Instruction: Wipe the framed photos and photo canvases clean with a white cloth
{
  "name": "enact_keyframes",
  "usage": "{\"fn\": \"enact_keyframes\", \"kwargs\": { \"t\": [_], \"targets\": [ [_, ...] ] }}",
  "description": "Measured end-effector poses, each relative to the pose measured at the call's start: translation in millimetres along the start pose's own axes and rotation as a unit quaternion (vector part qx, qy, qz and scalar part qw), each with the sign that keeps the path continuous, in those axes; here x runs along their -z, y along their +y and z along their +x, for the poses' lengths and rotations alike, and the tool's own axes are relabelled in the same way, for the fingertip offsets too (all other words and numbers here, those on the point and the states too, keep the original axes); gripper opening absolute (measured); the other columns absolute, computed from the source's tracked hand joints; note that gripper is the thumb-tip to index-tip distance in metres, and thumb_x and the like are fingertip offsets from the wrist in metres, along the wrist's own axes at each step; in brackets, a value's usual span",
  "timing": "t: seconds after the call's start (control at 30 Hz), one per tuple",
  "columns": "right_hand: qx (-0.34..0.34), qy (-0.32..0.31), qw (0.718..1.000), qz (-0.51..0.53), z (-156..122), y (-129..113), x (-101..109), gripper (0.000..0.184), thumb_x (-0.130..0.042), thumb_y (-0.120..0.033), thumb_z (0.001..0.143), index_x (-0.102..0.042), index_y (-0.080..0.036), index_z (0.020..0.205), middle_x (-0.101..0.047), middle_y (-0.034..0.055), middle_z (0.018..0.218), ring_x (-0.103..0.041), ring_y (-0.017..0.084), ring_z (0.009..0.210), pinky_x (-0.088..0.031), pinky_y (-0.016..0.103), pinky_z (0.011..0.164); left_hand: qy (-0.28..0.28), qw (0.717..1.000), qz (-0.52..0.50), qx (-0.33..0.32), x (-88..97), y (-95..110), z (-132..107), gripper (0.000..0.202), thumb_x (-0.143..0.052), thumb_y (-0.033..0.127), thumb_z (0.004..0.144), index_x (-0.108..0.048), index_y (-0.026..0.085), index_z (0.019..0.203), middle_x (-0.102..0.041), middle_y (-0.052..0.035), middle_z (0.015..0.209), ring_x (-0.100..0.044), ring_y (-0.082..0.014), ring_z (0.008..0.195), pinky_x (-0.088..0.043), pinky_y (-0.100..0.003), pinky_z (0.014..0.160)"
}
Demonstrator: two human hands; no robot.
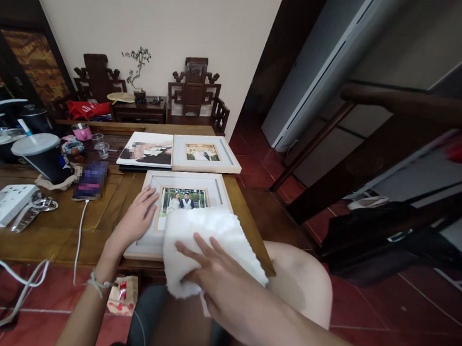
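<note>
A picture frame with a white mat and a photo of two people lies flat at the table's near right edge. My left hand rests on the frame's left side, fingers stretched out and thumb apart. A fluffy white cloth covers the frame's lower right part and hangs over the near edge. Pressing on this cloth is my right hand, with some fingers spread on top and others curled into it. The frame's lower right corner is hidden beneath the cloth.
Behind lie another framed photo and a photo panel. To the left are a phone on a white cable, a lidded dark cup, a power strip and a pink cup. A pale stool stands right of the table.
</note>
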State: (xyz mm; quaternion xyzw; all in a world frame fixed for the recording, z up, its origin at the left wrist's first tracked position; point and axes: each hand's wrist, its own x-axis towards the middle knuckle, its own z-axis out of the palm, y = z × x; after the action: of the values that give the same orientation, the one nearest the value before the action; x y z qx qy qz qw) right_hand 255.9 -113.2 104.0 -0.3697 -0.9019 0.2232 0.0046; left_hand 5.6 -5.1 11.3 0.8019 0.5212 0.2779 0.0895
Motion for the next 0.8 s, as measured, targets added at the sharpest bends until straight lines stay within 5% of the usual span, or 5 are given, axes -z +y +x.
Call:
{"fn": "enact_keyframes", "kwargs": {
  "t": [0.13,0.3,0.43,0.67,0.8],
  "targets": [
    [-0.030,0.055,0.996,-0.069,40,34,-7,0.059,-0.048,0.007,0.072,-0.069,-0.018,0.121,-0.036,0.0083,0.155,-0.023,0.039,0.145,-0.025,0.061,0.116,-0.003,1.000,-0.002,-0.006,-0.4,-2,0,0.046,-0.038,0.032,0.097,-0.058,0.009,0.131,-0.051,-0.0176,0.144,-0.035,-0.0279,0.143,-0.029,-0.049,0.119],
    [-0.089,0.123,0.966,-0.207,102,92,11,0.069,-0.048,0.014,0.071,-0.062,-0.018,0.130,-0.015,0.0085,0.163,-0.011,0.044,0.147,-0.018,0.068,0.115,-0.013,1.000,-0.010,-0.004,-0.5,-5,-1,0.047,-0.037,0.034,0.098,-0.057,0.010,0.132,-0.048,-0.0167,0.147,-0.032,-0.0278,0.145,-0.028,-0.049,0.119],
    [-0.101,0.124,0.958,-0.238,128,101,21,0.067,-0.048,0.013,0.076,-0.061,-0.023,0.132,-0.016,0.0057,0.163,-0.011,0.046,0.146,-0.021,0.072,0.111,-0.013,1.000,-0.008,0.005,-1.1,-5,-1,0.048,-0.037,0.035,0.098,-0.055,0.009,0.134,-0.047,-0.0167,0.148,-0.032,-0.0277,0.145,-0.026,-0.048,0.119],
    [-0.080,0.007,0.986,-0.150,74,41,15,0.063,-0.045,0.009,0.075,-0.063,-0.020,0.129,-0.031,0.0077,0.159,-0.024,0.047,0.143,-0.026,0.072,0.108,0.002,1.000,-0.009,0.007,-3.3,-4,-2,0.047,-0.036,0.034,0.097,-0.055,0.009,0.133,-0.049,-0.0169,0.146,-0.033,-0.0266,0.144,-0.027,-0.048,0.119],
    [-0.011,-0.042,0.999,-0.023,24,8,23,0.056,-0.045,0.009,0.069,-0.073,-0.020,0.107,-0.060,0.0074,0.138,-0.047,0.037,0.133,-0.042,0.058,0.105,-0.001,1.000,-0.008,0.009,-1.0,-1,0,0.050,-0.037,0.033,0.097,-0.056,0.004,0.132,-0.049,-0.0197,0.145,-0.033,-0.0267,0.144,-0.026,-0.046,0.120]
  ]
}}
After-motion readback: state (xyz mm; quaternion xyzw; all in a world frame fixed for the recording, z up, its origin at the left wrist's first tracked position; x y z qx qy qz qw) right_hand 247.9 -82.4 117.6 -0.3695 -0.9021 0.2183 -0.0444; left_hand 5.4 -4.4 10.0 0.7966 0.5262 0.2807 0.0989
